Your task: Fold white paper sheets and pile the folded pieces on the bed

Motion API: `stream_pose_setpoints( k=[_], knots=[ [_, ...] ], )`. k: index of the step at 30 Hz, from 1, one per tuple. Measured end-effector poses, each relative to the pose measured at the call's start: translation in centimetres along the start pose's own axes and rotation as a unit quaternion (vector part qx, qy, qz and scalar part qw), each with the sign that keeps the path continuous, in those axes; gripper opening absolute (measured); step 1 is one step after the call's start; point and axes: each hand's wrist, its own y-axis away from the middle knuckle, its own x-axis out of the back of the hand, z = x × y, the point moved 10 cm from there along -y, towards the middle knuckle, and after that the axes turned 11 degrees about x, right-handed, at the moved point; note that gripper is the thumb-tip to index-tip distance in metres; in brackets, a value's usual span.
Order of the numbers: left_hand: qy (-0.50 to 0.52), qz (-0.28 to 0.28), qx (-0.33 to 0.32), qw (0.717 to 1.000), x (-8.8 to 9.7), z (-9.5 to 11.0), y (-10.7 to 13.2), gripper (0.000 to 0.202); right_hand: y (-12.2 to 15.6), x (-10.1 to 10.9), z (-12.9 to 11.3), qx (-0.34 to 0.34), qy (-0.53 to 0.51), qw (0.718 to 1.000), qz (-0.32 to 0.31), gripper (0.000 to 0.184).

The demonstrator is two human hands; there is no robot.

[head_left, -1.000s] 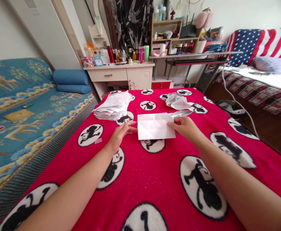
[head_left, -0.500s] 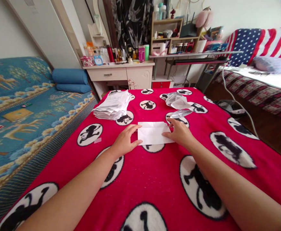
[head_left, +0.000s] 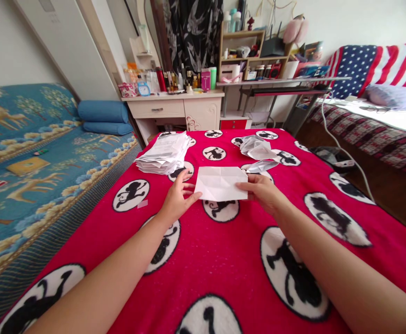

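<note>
A sheet of white paper (head_left: 220,183) with crossing crease lines is held a little off the red blanket, tilted with its wide face showing. My right hand (head_left: 262,190) pinches its right edge, thumb on top and fingers behind. At the left edge is my left hand (head_left: 179,194), its fingers spread and the thumb tip at the lower left corner. Beyond my right hand lie a narrow folded paper piece (head_left: 262,165) and a larger crumpled-looking folded paper (head_left: 256,147). A thick stack of paper sheets (head_left: 164,152) sits past my left hand.
The red blanket (head_left: 203,260) with monkey prints covers the surface. A small pale scrap (head_left: 142,203) lies at its left. A blue patterned sofa (head_left: 49,185) stands left, a white dresser (head_left: 168,109) and a desk (head_left: 275,83) behind, a bed (head_left: 380,116) right.
The paper has come up off the blanket and tilted, showing a taller creased face. My right hand now pinches its edge. My left fingers have moved back from the paper and spread.
</note>
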Motion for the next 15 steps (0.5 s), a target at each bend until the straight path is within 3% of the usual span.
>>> stream_pose_setpoints(
  k=[2,5,9,12,15],
  knots=[
    [0.075,0.007,0.043,0.996,0.5,-0.6,-0.2,0.084,0.6,-1.3,0.0,0.023,-0.065,0.997,0.031,0.031],
    [0.126,-0.042,0.071,0.989,-0.2,-0.1,0.1,0.066,1.9,-3.0,0.4,0.066,-0.124,0.987,0.074,0.038],
    [0.074,-0.122,0.037,0.989,-2.4,1.9,1.4,0.045,3.6,-6.0,2.1,0.035,-0.134,0.989,0.051,0.042],
    [0.051,-0.088,0.042,0.994,-2.6,1.9,1.7,0.036,4.0,-6.8,2.1,0.025,-0.109,0.993,0.025,0.046],
    [0.089,-0.088,0.073,0.989,-2.9,1.2,1.7,0.035,3.4,-5.9,1.3,0.043,-0.067,0.997,0.02,0.039]
  ],
)
